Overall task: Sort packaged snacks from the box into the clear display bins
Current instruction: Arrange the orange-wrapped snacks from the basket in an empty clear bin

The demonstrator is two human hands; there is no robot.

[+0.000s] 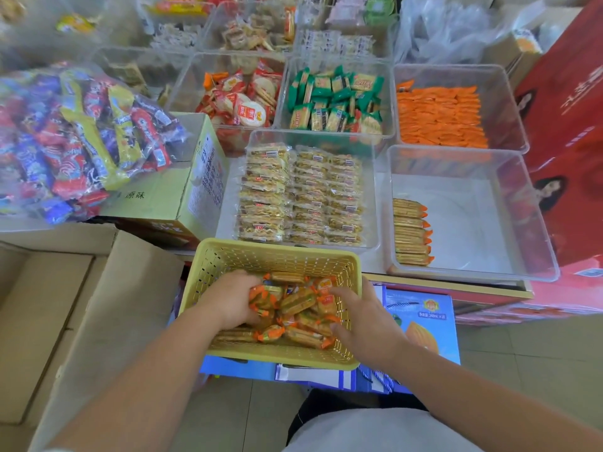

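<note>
A yellow plastic basket (280,252) sits low in the middle and holds several orange-ended cracker packets (298,303). My left hand (230,300) is inside the basket on its left side, fingers curled round a bunch of the packets. My right hand (362,316) reaches in from the right, its fingertips among the packets; what it holds is hidden. Beyond the basket to the right stands a clear bin (509,203) with one short row of the same cracker packets (410,232) along its left wall.
More clear bins hold pale biscuit packs (300,194), green packs (336,99), red packs (241,99) and orange packs (440,115). A bag of mixed sweets (71,141) lies on a yellow carton (182,194) at left. Open cardboard boxes (98,305) stand lower left, red cartons (567,125) right.
</note>
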